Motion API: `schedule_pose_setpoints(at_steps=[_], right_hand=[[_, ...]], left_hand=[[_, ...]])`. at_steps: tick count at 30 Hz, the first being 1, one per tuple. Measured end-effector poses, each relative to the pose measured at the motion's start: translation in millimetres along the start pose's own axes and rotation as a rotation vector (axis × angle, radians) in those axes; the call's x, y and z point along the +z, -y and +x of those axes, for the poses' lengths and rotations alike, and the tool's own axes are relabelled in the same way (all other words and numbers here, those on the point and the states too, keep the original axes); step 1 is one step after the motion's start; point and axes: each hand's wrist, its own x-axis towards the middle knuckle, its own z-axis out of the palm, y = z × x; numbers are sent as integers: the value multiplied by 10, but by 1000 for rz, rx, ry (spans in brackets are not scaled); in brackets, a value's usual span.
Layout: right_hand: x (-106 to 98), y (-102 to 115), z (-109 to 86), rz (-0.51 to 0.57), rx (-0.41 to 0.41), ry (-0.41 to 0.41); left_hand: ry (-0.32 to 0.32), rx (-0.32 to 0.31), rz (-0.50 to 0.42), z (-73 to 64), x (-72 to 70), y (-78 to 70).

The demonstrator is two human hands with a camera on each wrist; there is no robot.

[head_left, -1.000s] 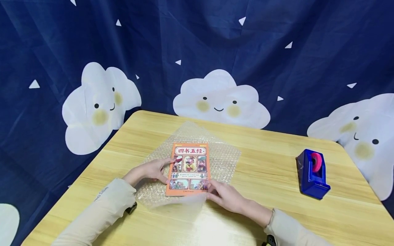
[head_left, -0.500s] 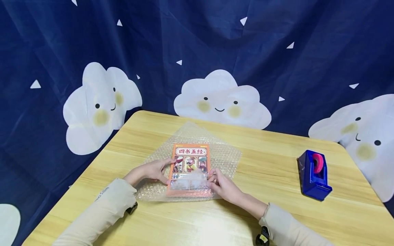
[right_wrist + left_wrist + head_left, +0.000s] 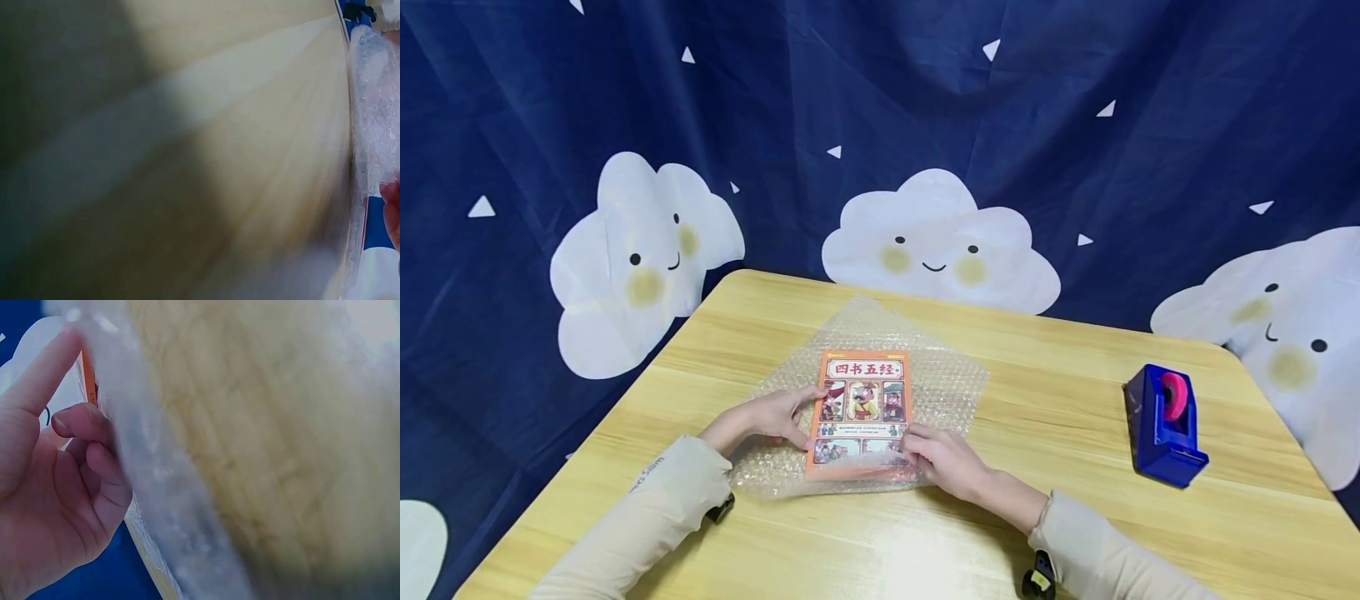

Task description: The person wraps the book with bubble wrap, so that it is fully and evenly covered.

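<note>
Before me is a pale wooden table (image 3: 1060, 392) with light brown grain and rounded far corners. Past its far edge, I see a dark blue, gently creased cloth (image 3: 895, 100), printed with small white triangles (image 3: 992, 50) and smiling, yellow-cheeked white clouds (image 3: 936, 218) at left, middle and right. Bright glare (image 3: 921, 560) whitens the near tabletop.
</note>
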Motion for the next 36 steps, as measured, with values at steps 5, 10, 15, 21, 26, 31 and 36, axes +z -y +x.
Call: schedule_pose_setpoints(at_steps=[5, 10, 15, 21, 26, 31, 36], right_hand=[[-30, 19, 6, 22, 56, 72], [-45, 70, 27, 45, 228, 146], [-46, 102, 74, 69, 315, 184], [-49, 67, 138, 63, 239, 254], [-36, 53, 173, 33, 285, 337], [-26, 64, 193, 46, 377, 409], [-38, 66, 248, 58, 422, 471]], left_hand=[[2, -3, -2, 4, 2, 15], [14, 4, -11, -1, -5, 12], [20, 6, -12, -10, -10, 2], [16, 0, -27, -6, -13, -1], [30, 14, -41, 1, -20, 4], [30, 10, -14, -3, -29, 5], [23, -14, 16, -14, -32, 2]])
